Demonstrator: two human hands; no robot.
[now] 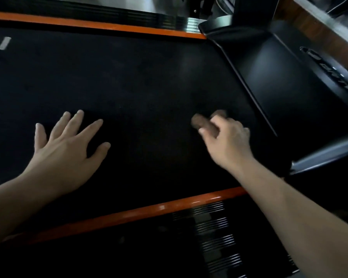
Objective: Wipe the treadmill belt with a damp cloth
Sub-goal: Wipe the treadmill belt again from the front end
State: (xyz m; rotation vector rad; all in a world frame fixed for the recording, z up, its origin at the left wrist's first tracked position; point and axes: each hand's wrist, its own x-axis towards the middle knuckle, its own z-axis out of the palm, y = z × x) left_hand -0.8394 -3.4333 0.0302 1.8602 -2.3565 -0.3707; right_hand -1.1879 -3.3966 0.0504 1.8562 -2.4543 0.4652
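Closest to me, my bare right forearm [301, 209] crosses the ribbed black side rail [209, 239] and the glossy orange strip [149, 210] that edges it on the side towards my hands. Beyond that strip lies the wide, matt black treadmill belt [139, 83], and both my hands are on it. My left hand [68, 149] is fully opened out: palm down, all four fingers and the thumb straight and spread, lying flat against the belt and holding nothing. My right hand [227, 141], well apart from the left and level with it, is clenched around the small brown cloth [203, 122]; my fingers and thumb curl over the bunched fabric, and a rounded wad of it pokes out past my thumb and knuckles on the side away from my wrist. Both cloth and hand are blurred, so I cannot tell how much of the cloth lies against the belt, though it sits low on the surface. Just right of this hand the belt runs under the slanted edge of the black plastic motor cover [279, 77], and a grey metal bar [325, 155] angles up beside my wrist. Far beyond my fingertips a second orange strip [109, 26] borders the belt, and a short white dash [4, 43] marks the belt far beyond my left hand.
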